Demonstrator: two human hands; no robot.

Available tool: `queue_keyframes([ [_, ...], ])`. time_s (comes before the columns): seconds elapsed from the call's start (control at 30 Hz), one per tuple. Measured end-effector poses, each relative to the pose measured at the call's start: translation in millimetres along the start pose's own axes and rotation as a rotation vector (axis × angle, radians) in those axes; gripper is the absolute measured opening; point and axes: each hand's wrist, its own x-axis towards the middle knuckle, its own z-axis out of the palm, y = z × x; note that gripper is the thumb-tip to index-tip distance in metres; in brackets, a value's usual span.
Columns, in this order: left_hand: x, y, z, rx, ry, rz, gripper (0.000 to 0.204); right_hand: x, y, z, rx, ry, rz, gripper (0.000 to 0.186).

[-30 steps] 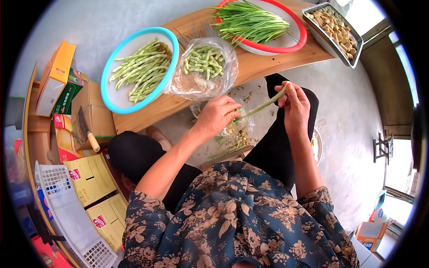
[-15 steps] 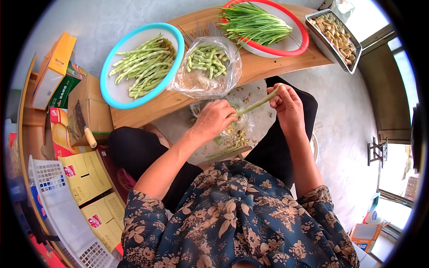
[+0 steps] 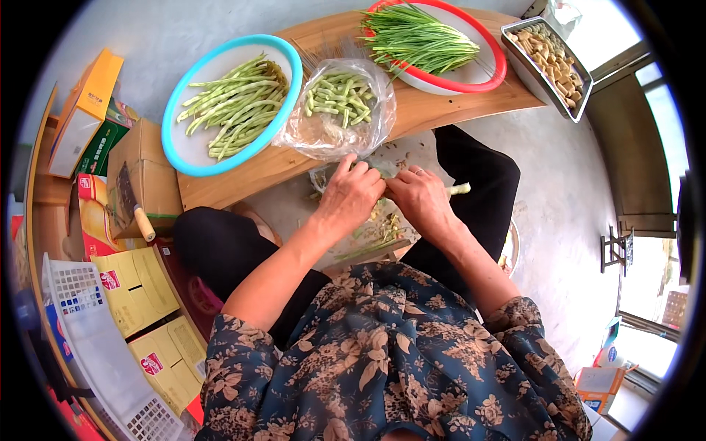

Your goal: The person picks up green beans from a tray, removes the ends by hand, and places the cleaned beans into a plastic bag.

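My left hand (image 3: 348, 194) and my right hand (image 3: 421, 197) meet above my lap, fingers closed. A long green bean (image 3: 459, 189) passes through my right hand, its pale end poking out on the right. The fingers of both hands cover the rest of it. Just beyond my hands, a clear plastic bag (image 3: 327, 140) holds short pieces of green bean (image 3: 340, 98). Whole long beans (image 3: 239, 103) lie in a white basin with a blue rim (image 3: 170, 151) to its left.
On the wooden bench (image 3: 434, 110) stands a red-rimmed basin (image 3: 500, 70) of green chives (image 3: 419, 40). A metal tray (image 3: 529, 66) of brown chunks is at far right. Scraps lie on the floor below my hands. A knife (image 3: 142, 217) leans by cardboard boxes (image 3: 158, 165) at left.
My right hand has come down and left to meet my left hand. The bean, stretched between the hands before, is now mostly hidden, with one end showing past my right hand.
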Motion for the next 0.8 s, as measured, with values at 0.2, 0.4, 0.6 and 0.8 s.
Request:
queue_keyframes([
  [0.2, -5.5, -2.0, -7.9, -0.197, 0.075, -0.055, 0.007, -5.2, -2.8, 5.8, 0.480, 0.103, 0.206, 0.010],
  [0.4, 0.3, 3.3, 4.1, -0.293, 0.122, -0.161, 0.006, -20.2, -5.3, 33.8, 1.316, 0.211, 0.786, 0.021],
  [0.6, -16.8, -19.3, 24.0, -0.260, 0.051, -0.340, 0.012, -18.5, 36.6, 21.9, 1.541, 0.525, 0.853, 0.021],
  [0.8, -19.0, -31.4, 27.8, -0.423, -0.050, -0.620, 0.032, -27.6, 77.4, -3.0, 1.684, 0.737, 0.813, 0.019],
])
